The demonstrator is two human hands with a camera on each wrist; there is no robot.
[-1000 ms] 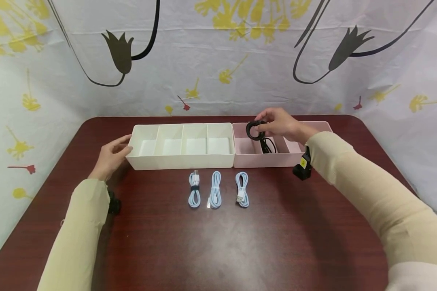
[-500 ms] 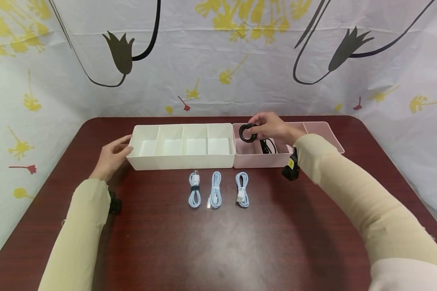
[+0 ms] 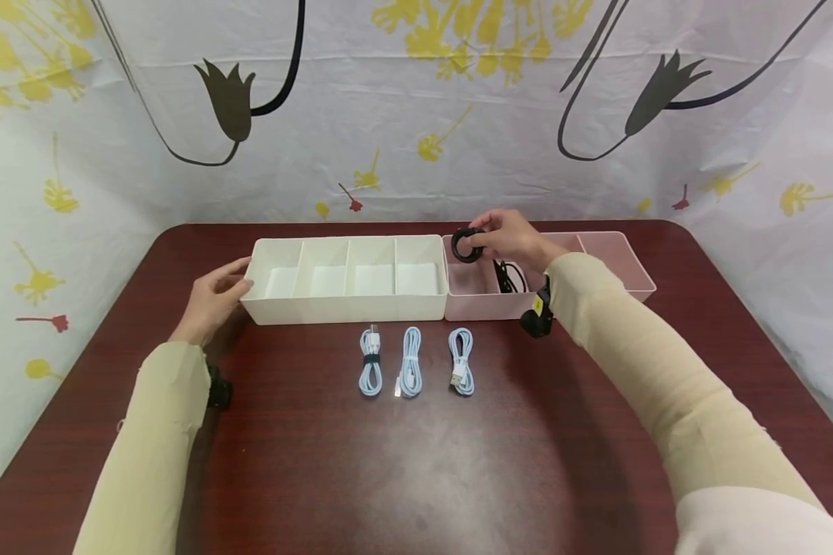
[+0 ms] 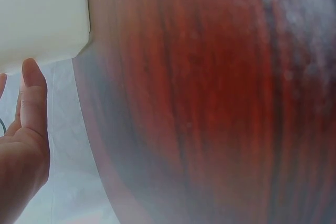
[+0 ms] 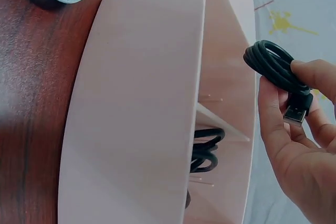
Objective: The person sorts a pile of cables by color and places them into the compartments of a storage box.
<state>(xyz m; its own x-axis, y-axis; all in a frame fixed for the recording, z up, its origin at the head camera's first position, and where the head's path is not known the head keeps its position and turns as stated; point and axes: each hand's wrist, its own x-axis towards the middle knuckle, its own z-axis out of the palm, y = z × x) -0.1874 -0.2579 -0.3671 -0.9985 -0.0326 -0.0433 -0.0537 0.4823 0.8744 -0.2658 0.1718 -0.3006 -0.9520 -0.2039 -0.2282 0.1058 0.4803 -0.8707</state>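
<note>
In the head view my right hand (image 3: 512,236) pinches a coiled black USB cable (image 3: 467,245) between thumb and fingers. It is above the left compartment of the pink divided box (image 3: 489,307). The right wrist view shows the plug (image 5: 295,115) hanging below the coil. A second black cable (image 3: 508,277) lies in the neighbouring compartment. At the far left my left hand (image 3: 211,302) touches the end of the white divided box (image 3: 347,310) with thumb and fingertips. Its thumb lies straight against the end wall in the left wrist view.
Three light-blue coiled cables, a left one (image 3: 371,362), a middle one (image 3: 410,362) and a right one (image 3: 461,362), lie in front of the boxes on the dark red table (image 3: 416,478). The boxes stand end to end. A patterned cloth (image 3: 389,139) hangs behind.
My right hand has moved left with the black cable, from over the compartment's right part to over its left part, dipping then rising slightly. My left hand stays at the white box's end.
</note>
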